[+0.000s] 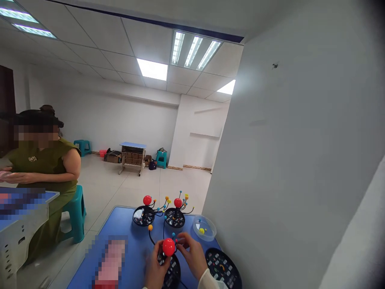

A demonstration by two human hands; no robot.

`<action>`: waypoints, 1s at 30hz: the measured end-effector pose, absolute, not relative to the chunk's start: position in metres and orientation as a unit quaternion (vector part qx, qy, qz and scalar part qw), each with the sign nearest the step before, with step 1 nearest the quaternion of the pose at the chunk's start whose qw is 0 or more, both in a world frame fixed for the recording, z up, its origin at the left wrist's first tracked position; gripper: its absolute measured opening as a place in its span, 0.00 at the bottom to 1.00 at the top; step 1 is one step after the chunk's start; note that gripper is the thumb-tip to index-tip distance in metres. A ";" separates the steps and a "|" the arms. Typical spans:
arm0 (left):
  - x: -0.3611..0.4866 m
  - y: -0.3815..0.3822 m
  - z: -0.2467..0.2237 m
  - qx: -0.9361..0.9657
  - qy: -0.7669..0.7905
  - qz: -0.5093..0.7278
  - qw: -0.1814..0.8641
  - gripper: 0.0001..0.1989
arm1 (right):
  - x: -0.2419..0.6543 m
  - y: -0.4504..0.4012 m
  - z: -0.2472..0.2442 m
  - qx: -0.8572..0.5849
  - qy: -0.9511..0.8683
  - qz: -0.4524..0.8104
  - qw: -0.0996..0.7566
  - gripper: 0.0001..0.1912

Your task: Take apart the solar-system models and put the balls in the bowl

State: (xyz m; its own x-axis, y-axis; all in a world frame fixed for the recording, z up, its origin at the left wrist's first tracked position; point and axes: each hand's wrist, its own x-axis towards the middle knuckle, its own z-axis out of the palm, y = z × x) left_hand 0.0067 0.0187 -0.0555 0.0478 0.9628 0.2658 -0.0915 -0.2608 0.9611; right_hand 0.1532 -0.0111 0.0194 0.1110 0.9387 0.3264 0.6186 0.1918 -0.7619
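1. a red ball (169,247) sits on a black round base (172,273), held low over the blue table (129,224).
2. the left hand (155,268) is closed around the base; the right hand (192,255) bends in beside the ball, its grip hidden.
3. a left model (143,214) and a right model (175,216) stand complete beyond.
4. left: a clear dish (204,228) with a yellow ball (201,230), and a bare base (223,268).

Three planet models (175,214), one bare base (223,268), one dish (204,228).

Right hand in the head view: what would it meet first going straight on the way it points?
From the right hand, likely the glossy red ball on the black-based wire model; depth is unclear.
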 end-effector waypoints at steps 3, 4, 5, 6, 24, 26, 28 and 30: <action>0.008 0.024 -0.059 0.555 0.398 0.566 0.461 0.16 | 0.153 -0.011 0.020 -0.604 -0.652 0.180 0.421 0.10; 0.009 0.025 -0.060 0.557 0.402 0.567 0.455 0.17 | 0.153 -0.011 0.021 -0.609 -0.653 0.173 0.416 0.08; 0.009 0.025 -0.060 0.561 0.406 0.566 0.447 0.18 | 0.153 -0.011 0.021 -0.616 -0.653 0.165 0.410 0.07; 0.009 0.025 -0.059 0.565 0.411 0.565 0.439 0.18 | 0.153 -0.011 0.021 -0.623 -0.652 0.156 0.402 0.06; 0.007 0.021 -0.064 0.620 0.493 0.544 0.276 0.12 | 0.159 -0.014 0.044 -0.597 -0.629 0.174 0.467 0.17; 0.008 0.020 -0.065 0.620 0.491 0.545 0.278 0.13 | 0.169 -0.009 0.058 -0.592 -0.624 0.159 0.485 0.20; 0.008 0.020 -0.064 0.618 0.493 0.545 0.280 0.13 | 0.185 -0.001 0.068 -0.608 -0.624 0.122 0.476 0.20; 0.008 0.019 -0.063 0.614 0.494 0.545 0.287 0.13 | 0.204 0.008 0.071 -0.647 -0.605 0.079 0.457 0.20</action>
State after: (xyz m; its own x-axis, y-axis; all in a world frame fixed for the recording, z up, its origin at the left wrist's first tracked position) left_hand 0.0081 0.0191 -0.0627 -0.0813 0.9189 0.3859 0.2943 -0.3478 0.8902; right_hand 0.2043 0.0077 0.0706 0.2547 0.8560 0.4500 0.7108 0.1498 -0.6872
